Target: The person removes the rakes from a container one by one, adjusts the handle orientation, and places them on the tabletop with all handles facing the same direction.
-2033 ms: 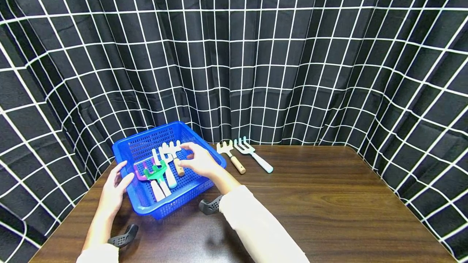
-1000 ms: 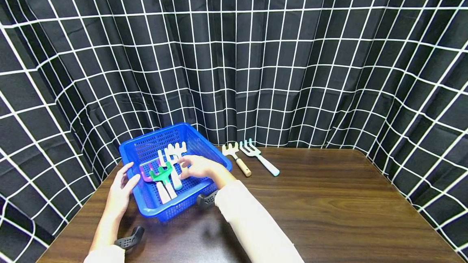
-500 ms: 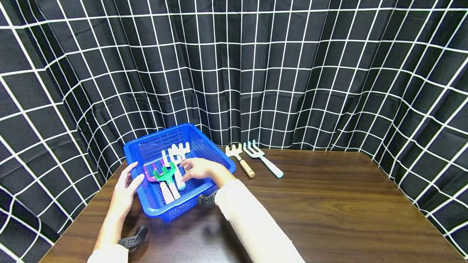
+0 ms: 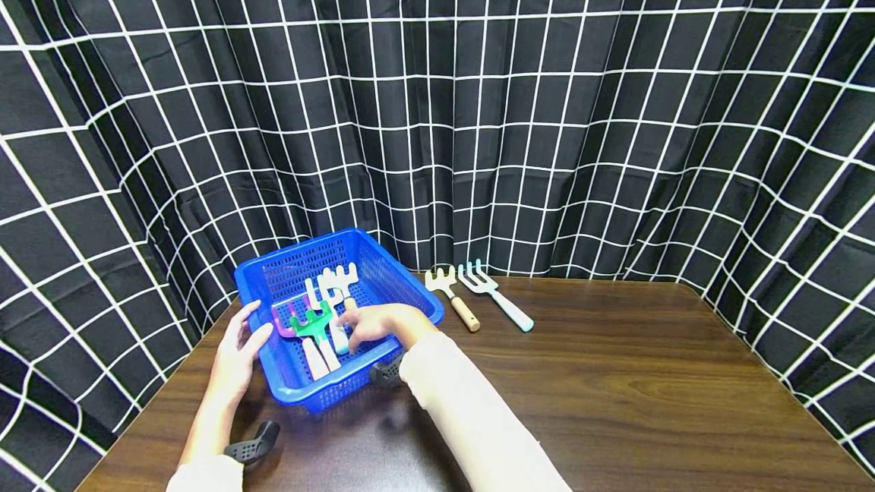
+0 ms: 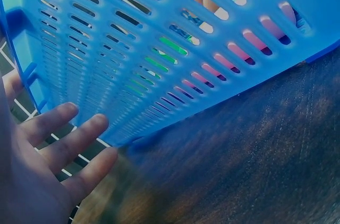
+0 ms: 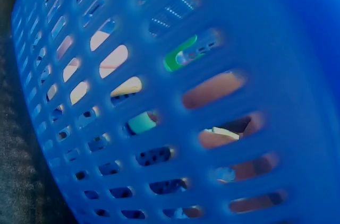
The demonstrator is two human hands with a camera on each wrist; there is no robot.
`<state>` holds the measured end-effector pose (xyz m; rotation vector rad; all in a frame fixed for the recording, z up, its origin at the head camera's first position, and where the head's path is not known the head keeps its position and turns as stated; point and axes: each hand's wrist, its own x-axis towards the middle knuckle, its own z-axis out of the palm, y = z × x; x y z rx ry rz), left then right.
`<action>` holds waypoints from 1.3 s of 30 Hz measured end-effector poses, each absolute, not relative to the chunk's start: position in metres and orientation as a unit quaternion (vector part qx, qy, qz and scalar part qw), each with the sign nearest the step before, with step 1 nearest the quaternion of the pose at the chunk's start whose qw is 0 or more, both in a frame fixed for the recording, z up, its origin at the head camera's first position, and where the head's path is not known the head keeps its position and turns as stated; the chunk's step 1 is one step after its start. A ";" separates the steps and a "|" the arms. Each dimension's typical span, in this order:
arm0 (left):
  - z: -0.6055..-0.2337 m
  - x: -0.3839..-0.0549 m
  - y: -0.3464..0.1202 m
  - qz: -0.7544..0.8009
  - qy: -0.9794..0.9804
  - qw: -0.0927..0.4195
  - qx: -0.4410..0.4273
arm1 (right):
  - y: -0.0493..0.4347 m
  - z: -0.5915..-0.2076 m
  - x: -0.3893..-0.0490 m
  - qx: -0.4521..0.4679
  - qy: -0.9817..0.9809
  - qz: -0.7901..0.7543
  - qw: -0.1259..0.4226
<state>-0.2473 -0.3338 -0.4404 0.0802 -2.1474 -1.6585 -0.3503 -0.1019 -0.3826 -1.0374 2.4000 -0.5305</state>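
A wooden-handled fork (image 4: pixel 346 287) lies in the blue basket (image 4: pixel 342 388). The right hand (image 4: pixel 376 323), at four o'clock, partly covers it, grip unclear; the left hand (image 4: pixel 239 351), fingers extended, touches the basket at nine. A mint fork (image 4: pixel 506 304) lies outside, toward three.

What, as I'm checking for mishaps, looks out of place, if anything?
Nothing looks spilled or damaged. Mildly odd: a wooden-handled fork and a pale turquoise fork lie on the table beside the basket, while similar forks lie inside.
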 end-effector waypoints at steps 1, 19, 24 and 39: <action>-0.441 -0.247 -0.334 -0.598 -0.773 0.212 0.028 | -0.102 -0.382 -0.350 -0.380 0.875 -0.192 0.232; -0.439 -0.246 -0.331 -0.599 -0.772 0.209 0.026 | -0.097 -0.377 -0.343 -0.363 0.877 -0.230 0.215; -0.438 -0.245 -0.331 -0.593 -0.777 0.211 0.026 | -0.097 -0.379 -0.346 -0.345 0.884 -0.260 0.179; -0.438 -0.245 -0.334 -0.599 -0.771 0.218 0.018 | -0.098 -0.376 -0.352 -0.268 0.894 -0.359 -0.032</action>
